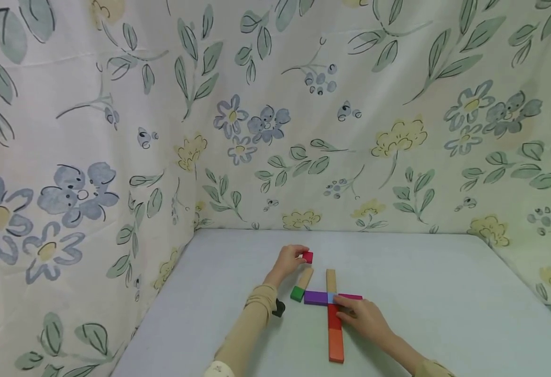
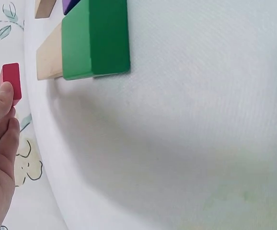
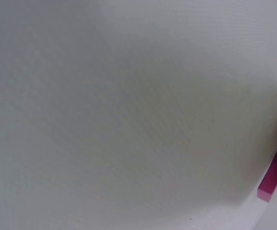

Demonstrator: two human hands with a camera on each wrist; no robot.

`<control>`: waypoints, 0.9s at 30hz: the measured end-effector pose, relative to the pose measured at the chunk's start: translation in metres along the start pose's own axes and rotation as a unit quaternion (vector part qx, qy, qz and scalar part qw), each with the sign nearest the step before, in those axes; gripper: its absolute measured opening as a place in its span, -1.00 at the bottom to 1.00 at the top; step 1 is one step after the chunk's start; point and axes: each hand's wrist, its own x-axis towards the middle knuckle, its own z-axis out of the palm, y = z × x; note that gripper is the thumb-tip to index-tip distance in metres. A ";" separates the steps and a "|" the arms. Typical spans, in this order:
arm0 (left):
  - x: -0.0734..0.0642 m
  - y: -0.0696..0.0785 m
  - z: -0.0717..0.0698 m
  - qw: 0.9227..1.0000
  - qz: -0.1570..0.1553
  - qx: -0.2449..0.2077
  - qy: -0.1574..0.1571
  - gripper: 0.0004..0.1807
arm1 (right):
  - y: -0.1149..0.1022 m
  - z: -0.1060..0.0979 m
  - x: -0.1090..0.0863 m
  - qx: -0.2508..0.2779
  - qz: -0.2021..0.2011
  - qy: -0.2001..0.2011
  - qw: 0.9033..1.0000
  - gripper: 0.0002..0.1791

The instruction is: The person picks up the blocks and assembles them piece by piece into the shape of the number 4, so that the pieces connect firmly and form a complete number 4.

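My left hand (image 1: 288,261) pinches a small red block (image 1: 308,257) between thumb and fingers, beyond the other blocks. At the middle of a cross of flat blocks, the fingertips of my right hand (image 1: 365,317) rest on a light blue block (image 1: 330,298). The thumb lies lower, by the long red block (image 1: 334,317). Left of the light blue block is a purple block (image 1: 315,298); on the right a magenta block (image 1: 356,297) is partly behind my fingers. A plain wooden block (image 1: 331,281) forms the far arm, and an orange block (image 1: 335,345) extends the near one.
Left of the cross, a green block (image 1: 297,294) meets the end of a slanted wooden block (image 1: 306,277). A dark device (image 1: 279,308) sits at my left wrist. Floral cloth (image 1: 304,115) hangs behind and beside the white table (image 1: 421,283).
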 end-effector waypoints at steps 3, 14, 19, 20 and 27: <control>0.000 -0.002 0.003 1.000 0.004 0.003 0.003 -0.65 | 0.000 -0.001 -0.001 0.001 -0.003 -0.001 1.000 -0.59; 0.003 -0.011 0.022 0.999 0.010 0.038 0.022 -0.65 | 0.001 0.000 -0.002 0.004 -0.021 0.004 1.000 -0.59; 0.003 -0.012 0.023 0.999 0.012 0.042 0.025 -0.65 | 0.002 0.004 -0.001 0.007 -0.017 0.008 1.000 -0.58; 0.003 -0.012 0.023 0.999 0.012 0.043 0.024 -0.65 | 0.003 0.004 -0.001 0.007 -0.017 0.008 1.000 -0.58; 0.003 -0.011 0.021 0.998 -0.007 0.060 0.001 -0.67 | 0.003 0.003 -0.001 0.009 -0.019 0.005 1.000 -0.58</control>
